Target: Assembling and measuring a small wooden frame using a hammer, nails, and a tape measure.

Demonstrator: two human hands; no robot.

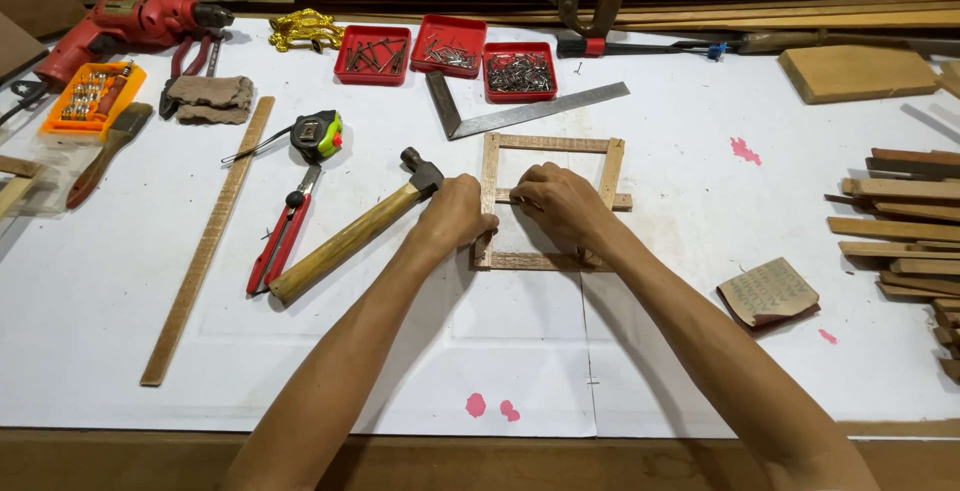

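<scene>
Your left hand (455,216) clamps the small wooden frame's (548,144) left rail at table centre, right hand (560,206) fingers pinched on the cross slat (620,201): seat it square before reaching left for the hammer (350,236).

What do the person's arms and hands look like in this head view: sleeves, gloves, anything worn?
Both forearms are bare from the bottom edge of the frame up to the hands, with no sleeve showing. The left hand and right hand wear no gloves. No watch, bracelet or ring can be seen on the wrists or fingers. Lean, slim arms.
</scene>
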